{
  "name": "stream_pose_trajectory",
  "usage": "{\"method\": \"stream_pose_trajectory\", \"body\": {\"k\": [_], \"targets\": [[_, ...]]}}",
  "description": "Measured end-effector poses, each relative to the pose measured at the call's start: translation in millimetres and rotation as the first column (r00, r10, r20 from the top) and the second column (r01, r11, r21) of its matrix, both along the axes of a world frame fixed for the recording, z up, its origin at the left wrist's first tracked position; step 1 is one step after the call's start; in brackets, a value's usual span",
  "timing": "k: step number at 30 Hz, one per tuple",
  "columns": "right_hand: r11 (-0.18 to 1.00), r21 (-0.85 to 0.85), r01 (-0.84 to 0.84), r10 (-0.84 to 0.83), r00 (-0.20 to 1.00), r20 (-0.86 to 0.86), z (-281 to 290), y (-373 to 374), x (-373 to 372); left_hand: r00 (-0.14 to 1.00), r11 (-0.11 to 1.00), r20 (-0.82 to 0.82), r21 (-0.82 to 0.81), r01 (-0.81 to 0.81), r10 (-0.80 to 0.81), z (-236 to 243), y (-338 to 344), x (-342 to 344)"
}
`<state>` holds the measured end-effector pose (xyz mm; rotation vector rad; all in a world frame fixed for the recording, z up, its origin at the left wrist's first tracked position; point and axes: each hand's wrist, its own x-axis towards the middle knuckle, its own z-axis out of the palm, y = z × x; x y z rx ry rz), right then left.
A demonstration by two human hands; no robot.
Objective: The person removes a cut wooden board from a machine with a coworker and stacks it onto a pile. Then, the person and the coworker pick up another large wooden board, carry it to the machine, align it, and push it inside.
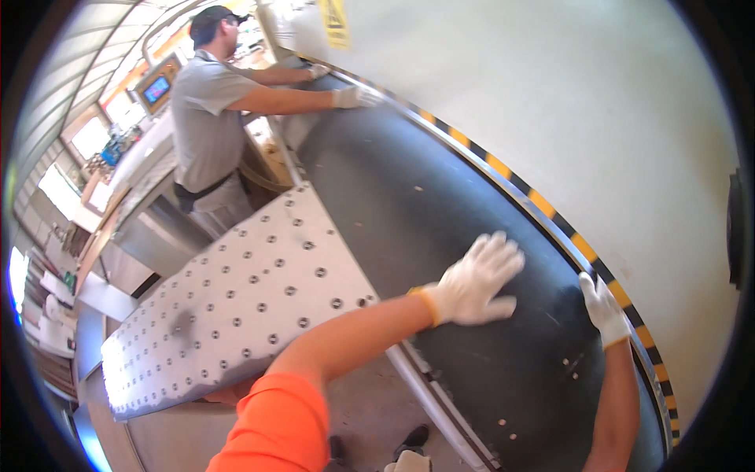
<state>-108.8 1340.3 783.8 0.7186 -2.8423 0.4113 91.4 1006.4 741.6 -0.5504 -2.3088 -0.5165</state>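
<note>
My left hand [480, 282], in a white glove with a yellow cuff, is over a long dark sheet-like surface [393, 181]. Its fingers are spread and hold nothing; whether the palm touches the surface, I cannot tell. At the right edge of that surface, beside a metal rail [472, 162], is my right hand [604, 311], also gloved. Its fingers stretch forward along the edge, with nothing seen in them. Small pale bits [502, 422] lie scattered on the dark surface.
A co-worker [212, 118] in grey stands at the far left, gloved hands at the surface's far end. A white padded board with dark round marks [259, 267] adjoins the left edge. Yellow-black striped tape [543, 203] follows the rail below a pale machine panel [550, 86].
</note>
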Motion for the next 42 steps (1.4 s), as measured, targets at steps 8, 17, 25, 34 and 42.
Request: {"method": "stream_pose_trajectory", "body": {"k": [8,17,25,34,42], "targets": [[0.998,0.0,0.067,-0.065,0.972,0.225,24.9,-218.6,-30.0,0.813,0.901,0.396,-0.113,-0.418,0.427,-20.6,-121.5,333.1],[0.991,-0.031,0.131,-0.115,0.946,0.303,44.2,-247.4,-21.8,0.651,0.775,0.486,-0.093,-0.625,0.583,-50.2,-153.9,376.3],[0.998,-0.069,0.015,-0.011,0.998,0.056,-14.1,-219.4,-98.7,0.694,0.782,0.456,-0.007,-0.623,0.557,-75.3,-153.0,386.5],[0.953,0.081,0.292,-0.301,0.941,0.155,20.9,-277.6,-15.2,0.678,0.768,0.444,-0.038,-0.639,0.586,-49.1,-151.9,396.8],[0.823,0.136,-0.552,0.565,0.82,-0.09,2.7,-384.0,236.0,0.686,0.72,0.348,0.044,-0.692,0.638,-71.2,-126.4,440.6]]}}
